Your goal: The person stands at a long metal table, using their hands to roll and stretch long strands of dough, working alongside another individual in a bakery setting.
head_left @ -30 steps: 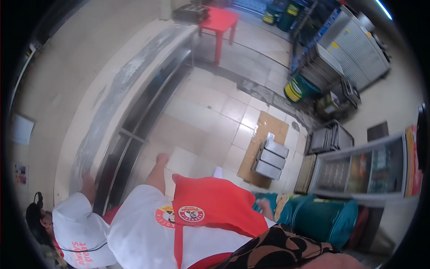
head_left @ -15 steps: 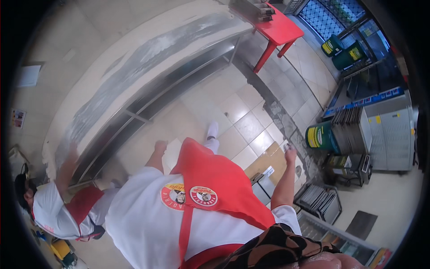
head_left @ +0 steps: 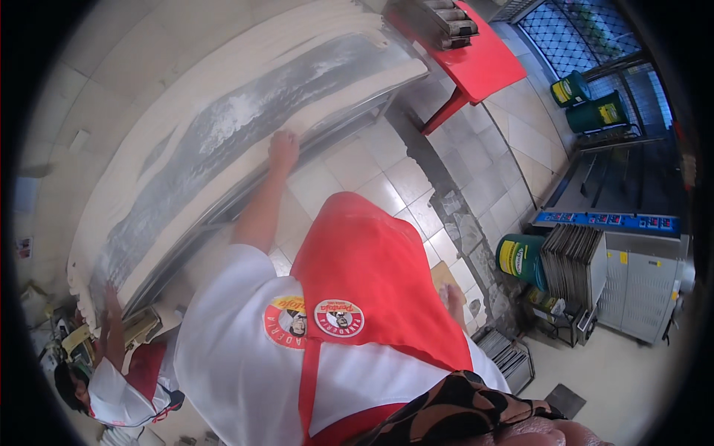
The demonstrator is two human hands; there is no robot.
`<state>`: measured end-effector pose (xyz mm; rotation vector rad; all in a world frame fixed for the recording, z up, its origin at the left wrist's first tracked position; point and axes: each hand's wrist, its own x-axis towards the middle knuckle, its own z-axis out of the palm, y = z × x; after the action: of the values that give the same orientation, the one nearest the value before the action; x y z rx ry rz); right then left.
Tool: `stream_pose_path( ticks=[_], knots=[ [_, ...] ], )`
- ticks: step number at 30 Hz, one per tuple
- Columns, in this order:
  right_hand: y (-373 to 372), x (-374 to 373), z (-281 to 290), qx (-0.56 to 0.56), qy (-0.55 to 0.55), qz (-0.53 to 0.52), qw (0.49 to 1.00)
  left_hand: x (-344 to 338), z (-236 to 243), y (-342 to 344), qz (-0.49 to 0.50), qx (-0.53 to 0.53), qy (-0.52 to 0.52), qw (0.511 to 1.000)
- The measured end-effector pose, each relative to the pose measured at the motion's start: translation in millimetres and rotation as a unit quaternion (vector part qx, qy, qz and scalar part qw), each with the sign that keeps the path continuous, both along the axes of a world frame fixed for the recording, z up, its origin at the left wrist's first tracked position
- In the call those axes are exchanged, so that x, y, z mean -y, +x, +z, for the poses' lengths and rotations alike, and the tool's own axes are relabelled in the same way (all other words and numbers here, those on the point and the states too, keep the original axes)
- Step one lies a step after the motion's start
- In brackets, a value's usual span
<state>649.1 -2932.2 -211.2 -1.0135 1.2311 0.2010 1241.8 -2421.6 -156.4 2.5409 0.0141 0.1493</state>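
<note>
My left hand is closed at the near edge of a long, pale worktable with a grey, white-dusted band along its top; I cannot tell whether it touches the edge. My right hand hangs low beside my red apron, partly hidden by it; I cannot make out its fingers. At the table's lower-left end a co-worker in white and red reaches an arm onto the top.
A red table holding dark metal pans stands beyond the worktable. Rightward are several green buckets, stacked trays, a large metal appliance and a rack of trays. A tiled floor has a broken strip.
My view has swung toward the worktable as I moved closer. My left hand has risen to its edge. My right hand, out to the side half a second ago, has dropped beside the apron.
</note>
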Motion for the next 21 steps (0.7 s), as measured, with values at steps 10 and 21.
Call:
stream_pose_path(
  ticks=[10,21],
  knots=[
    [643.9,92.3,-4.9,0.218,-0.409,0.302,0.833,114.2,10.6,132.8,-0.022,-0.011,0.106,0.994],
    [856.2,40.6,30.6,0.126,-0.684,0.422,0.582,126.0,42.1,159.9,-0.050,-0.294,0.152,0.942]
  ],
)
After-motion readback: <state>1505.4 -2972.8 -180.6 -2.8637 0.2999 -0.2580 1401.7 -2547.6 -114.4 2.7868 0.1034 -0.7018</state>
